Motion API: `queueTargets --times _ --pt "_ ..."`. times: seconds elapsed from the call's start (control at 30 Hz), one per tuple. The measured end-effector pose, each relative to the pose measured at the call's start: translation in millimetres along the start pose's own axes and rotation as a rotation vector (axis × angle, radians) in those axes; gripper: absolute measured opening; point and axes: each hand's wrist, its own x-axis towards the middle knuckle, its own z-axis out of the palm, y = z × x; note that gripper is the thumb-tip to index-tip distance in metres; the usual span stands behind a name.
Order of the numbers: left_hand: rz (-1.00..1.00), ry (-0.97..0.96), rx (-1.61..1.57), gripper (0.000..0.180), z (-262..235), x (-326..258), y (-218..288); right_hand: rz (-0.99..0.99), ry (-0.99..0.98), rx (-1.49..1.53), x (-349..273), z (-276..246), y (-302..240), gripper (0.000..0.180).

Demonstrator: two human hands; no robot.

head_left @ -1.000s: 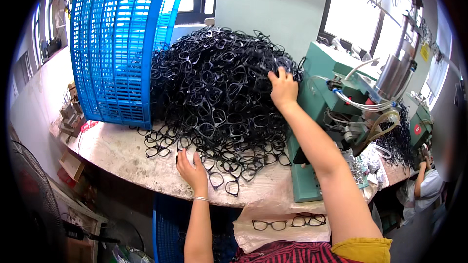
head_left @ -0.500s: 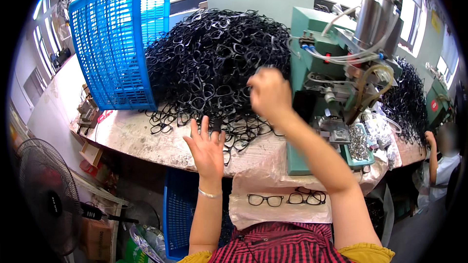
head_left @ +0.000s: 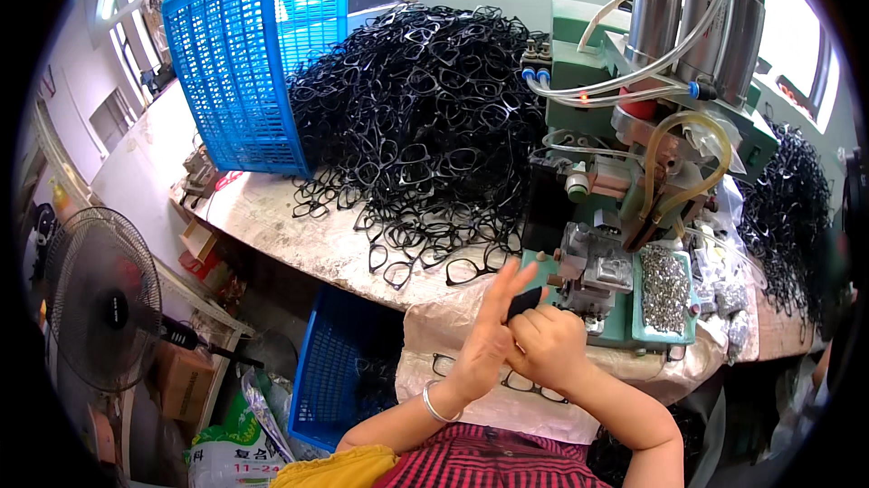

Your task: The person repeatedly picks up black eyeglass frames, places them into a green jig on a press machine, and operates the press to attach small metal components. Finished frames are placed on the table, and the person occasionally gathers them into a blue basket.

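My left hand point(head_left: 489, 343) is raised in front of the machine, its fingers stretched out, with a silvery bracelet at the wrist. One of its fingers wears a black finger sleeve point(head_left: 525, 301). My right hand point(head_left: 552, 345) is closed around that finger at the sleeve; its fingertips are partly hidden. Below the hands, black eyeglass frames point(head_left: 536, 388) lie on a pale cloth point(head_left: 421, 330) over my lap, partly covered by my wrists. Beyond, a big heap of black eyeglass frames point(head_left: 425, 108) covers the table.
A blue plastic crate point(head_left: 231, 71) stands tilted at the heap's left. The green press machine point(head_left: 579, 62) at right carries a tray of small metal parts point(head_left: 665, 293). Another blue crate point(head_left: 317, 397) sits below the table edge. A fan point(head_left: 104, 302) stands at far left.
My right hand has come back from the heap to my left hand and closed at the finger sleeve. The left hand has moved right and nearer to me. The view has shifted.
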Motion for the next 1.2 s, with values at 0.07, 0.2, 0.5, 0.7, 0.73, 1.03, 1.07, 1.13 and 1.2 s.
queueTargets --times 0.07,0.2,0.5,0.7,0.73,1.03,1.07,1.13,1.2 --pt "-0.095 -0.007 -0.001 0.072 -1.3 -2.8 2.9 0.031 -0.012 0.097 -12.6 -0.7 10.7 0.021" --pt "0.293 0.531 1.257 0.023 -108.4 21.3 5.3 0.182 -0.045 0.186 -51.5 -41.7 22.8 0.009" --pt "-0.63 0.471 1.469 0.022 -349.5 38.8 -66.7 0.829 0.139 -0.54 -162.6 -102.4 110.7 0.025" --pt "0.104 0.827 0.528 0.019 -206.5 54.1 -2.5 0.772 0.263 -0.48 -132.1 -78.2 137.3 0.015" --pt "0.2 0.756 0.42 0.019 -153.1 54.9 11.3 0.739 0.256 -0.492 -123.8 -78.0 137.8 0.014" --pt "0.641 -0.664 0.844 0.032 17.4 93.3 -7.0 0.812 0.43 -0.347 -109.9 -84.2 146.8 0.006" --pt "0.64 -0.667 0.837 0.033 18.6 94.1 -7.7 0.825 0.437 -0.351 -107.1 -89.7 142.4 0.005" --pt "0.636 -0.67 0.828 0.035 21.5 95.4 -8.0 0.897 0.419 -0.342 -119.0 -84.0 150.0 0.006" --pt "0.616 -0.673 0.799 0.034 21.9 97.4 -9.4 0.87 0.354 -0.373 -120.2 -77.2 143.5 0.009"
